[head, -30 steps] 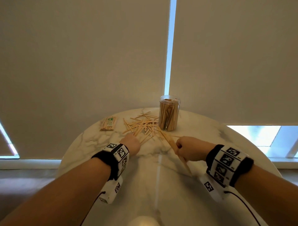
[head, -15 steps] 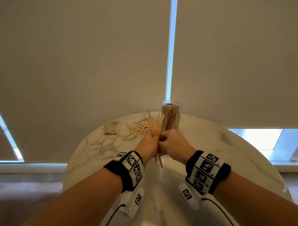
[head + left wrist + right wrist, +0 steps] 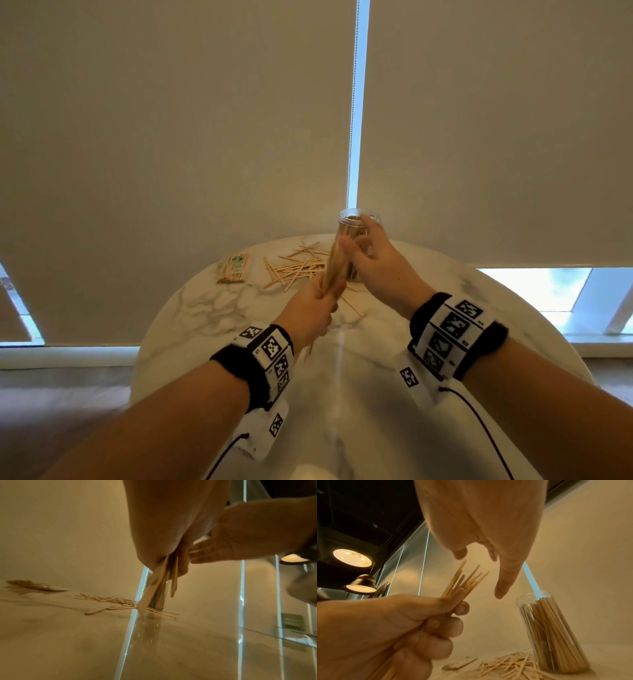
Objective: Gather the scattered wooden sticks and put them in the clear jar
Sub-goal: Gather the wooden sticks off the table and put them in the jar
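Observation:
My left hand (image 3: 323, 299) grips a bundle of wooden sticks (image 3: 334, 263) that points up and away towards the clear jar (image 3: 352, 222). The right wrist view shows the same bundle (image 3: 462, 580) in the left hand's curled fingers (image 3: 447, 627). My right hand (image 3: 364, 246) is open with straight fingers (image 3: 505, 581), above and in front of the jar (image 3: 553, 631), and apart from it. The jar stands upright, holding several sticks. More sticks (image 3: 298, 267) lie scattered on the table to the jar's left, and also show in the left wrist view as loose sticks (image 3: 111, 600).
The round marble table (image 3: 205, 308) has its far edge just behind the jar, against drawn roller blinds. A wrapped packet of sticks (image 3: 236, 269) lies at the far left. A few single sticks (image 3: 351, 305) lie near my left hand.
Both hands held the bundle together half a second ago. My right hand has let go and moved up and right to the jar, while my left keeps the bundle alone.

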